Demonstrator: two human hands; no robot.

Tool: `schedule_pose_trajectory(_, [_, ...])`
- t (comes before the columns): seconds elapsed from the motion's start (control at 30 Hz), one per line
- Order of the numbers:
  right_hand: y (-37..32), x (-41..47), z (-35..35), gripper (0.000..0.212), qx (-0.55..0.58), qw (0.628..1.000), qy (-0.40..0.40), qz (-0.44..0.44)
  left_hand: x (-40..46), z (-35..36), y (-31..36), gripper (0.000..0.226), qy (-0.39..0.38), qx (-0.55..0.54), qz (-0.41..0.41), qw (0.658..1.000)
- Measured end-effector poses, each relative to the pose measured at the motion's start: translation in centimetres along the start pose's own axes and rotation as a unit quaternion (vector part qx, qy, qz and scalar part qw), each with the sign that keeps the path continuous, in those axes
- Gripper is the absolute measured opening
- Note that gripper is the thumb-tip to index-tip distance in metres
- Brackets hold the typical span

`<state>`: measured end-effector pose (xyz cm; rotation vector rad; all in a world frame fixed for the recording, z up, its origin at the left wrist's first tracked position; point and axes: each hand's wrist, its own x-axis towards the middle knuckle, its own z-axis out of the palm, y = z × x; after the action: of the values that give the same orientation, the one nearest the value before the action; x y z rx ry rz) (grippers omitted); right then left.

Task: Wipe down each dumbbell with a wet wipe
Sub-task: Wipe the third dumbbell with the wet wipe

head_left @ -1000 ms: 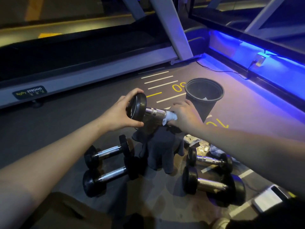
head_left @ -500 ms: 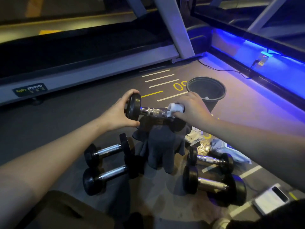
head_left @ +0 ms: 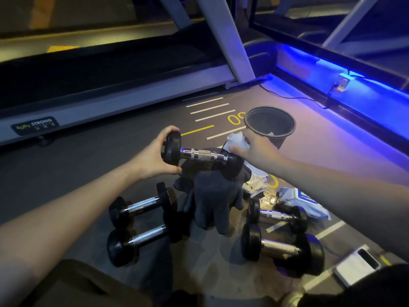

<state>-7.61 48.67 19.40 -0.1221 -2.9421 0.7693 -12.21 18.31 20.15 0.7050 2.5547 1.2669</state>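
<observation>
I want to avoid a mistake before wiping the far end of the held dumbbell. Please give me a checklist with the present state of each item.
1. Left hand grips the near head of the held dumbbell: ok.
2. Right hand holds the wet wipe: ok.
3. Wipe touches the far head: ok.
4. Wipe still wet enough: cannot tell.
5. Bin within reach beside the right hand: ok.
6. Grey cloth lies under the dumbbell: ok.

Floor (head_left: 110, 173), four dumbbells (head_left: 139, 209), probably gloves (head_left: 212, 200)
</observation>
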Motion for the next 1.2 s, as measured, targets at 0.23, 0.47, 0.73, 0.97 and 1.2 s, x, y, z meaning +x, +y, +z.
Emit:
schedule_pose_trajectory(0.23, [-1.5,-0.7,2.5,0.067,0.082,0.992,-0.078,0.049,-0.5,0.3,-0.2,0.097,0.01,0.018,-0.06,0.998])
schedule_pose_trajectory(0.47, [-2.4,-0.7,3.5,0.059,0.085,0.994,-0.054,0.034,-0.8,1.1,-0.8,0.093,0.044,0.03,-0.108,0.993])
schedule_pose_trajectory(0.73, [-3.9,-1.5,4.2,0.049,0.097,0.995,-0.011,0.022,-1.7,0.8,-0.3,0.09,0.085,0.047,-0.108,0.989])
schedule_pose_trajectory(0.97, [-8.7,-1.3,5.3,0.04,0.09,0.995,-0.007,-0.031,-5.1,-2.8,-1.8,0.091,0.12,0.066,-0.134,0.982])
schedule_pose_trajectory(1.2, [-12.9,-2.3,8.9,0.042,0.08,0.991,-0.066,-0.08,-10.0,-4.8,-6.4,0.093,0.097,0.085,-0.195,0.972])
